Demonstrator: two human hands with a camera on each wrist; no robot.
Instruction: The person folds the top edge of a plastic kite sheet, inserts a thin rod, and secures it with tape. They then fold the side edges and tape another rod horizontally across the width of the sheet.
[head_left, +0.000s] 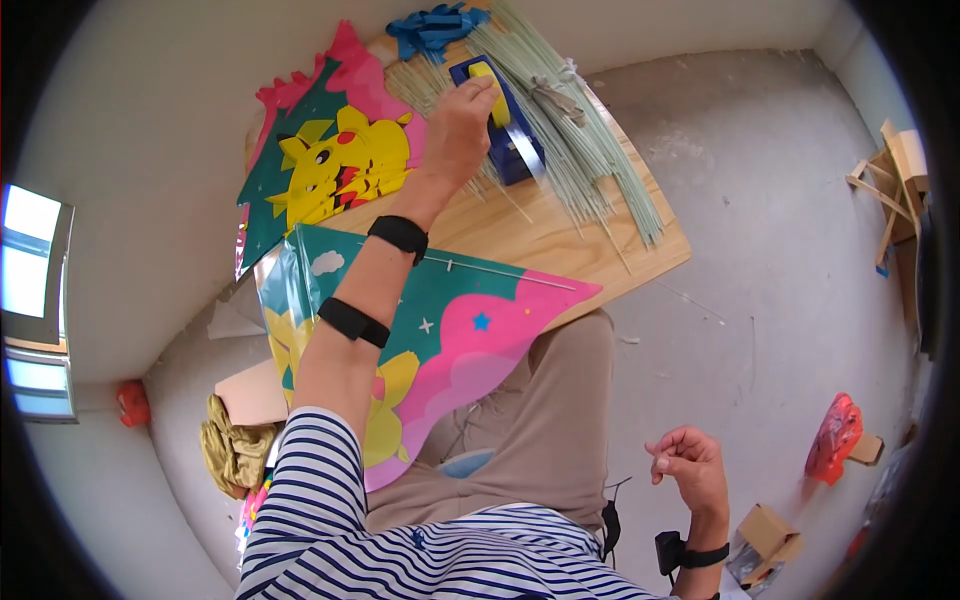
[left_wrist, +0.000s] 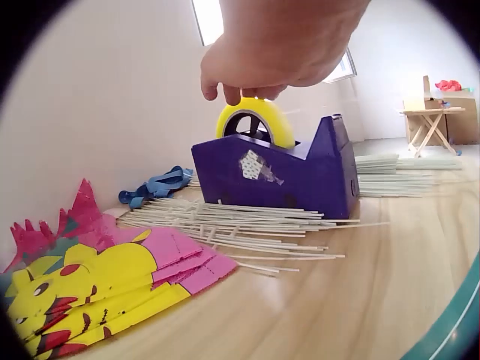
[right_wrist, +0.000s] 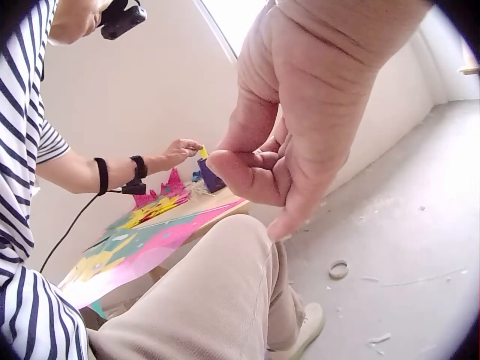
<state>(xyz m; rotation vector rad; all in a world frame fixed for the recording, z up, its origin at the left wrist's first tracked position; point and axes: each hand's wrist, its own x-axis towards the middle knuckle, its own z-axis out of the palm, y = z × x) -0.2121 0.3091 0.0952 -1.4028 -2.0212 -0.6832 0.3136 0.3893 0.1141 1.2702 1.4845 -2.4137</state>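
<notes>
Head view: a dark blue tape dispenser (head_left: 518, 165) stands on the far part of the wooden surface (head_left: 560, 245), its long axis slanting from far left to near right. In the left wrist view its tall, upright end faces right, which is the end nearer the person. The yellow roll (left_wrist: 279, 126) sits upright in the other half.

The left hand (head_left: 460, 132) is over the roll with its fingers pointing down at it; whether they pinch the tape cannot be told. The right hand (head_left: 692, 470) is well apart, off the surface beside the person's knee, its fingers loosely curled around nothing.

Thin pale sticks (head_left: 590, 165) lie on both sides of the dispenser, with blue ribbon (head_left: 435, 32) near its far end. To the left is a pile of printed sheets (head_left: 355, 165) showing a yellow character. A green and pink sheet (head_left: 480, 340) hangs from the near edge of the surface over the person's lap, a thin rod along its upper edge.

Around are a grey floor (head_left: 720, 190), pale walls, a window (head_left: 30, 255) at left, and a wooden stand (head_left: 885, 200), a red bag (head_left: 833, 440) and a cardboard box (head_left: 768, 535) at right.
</notes>
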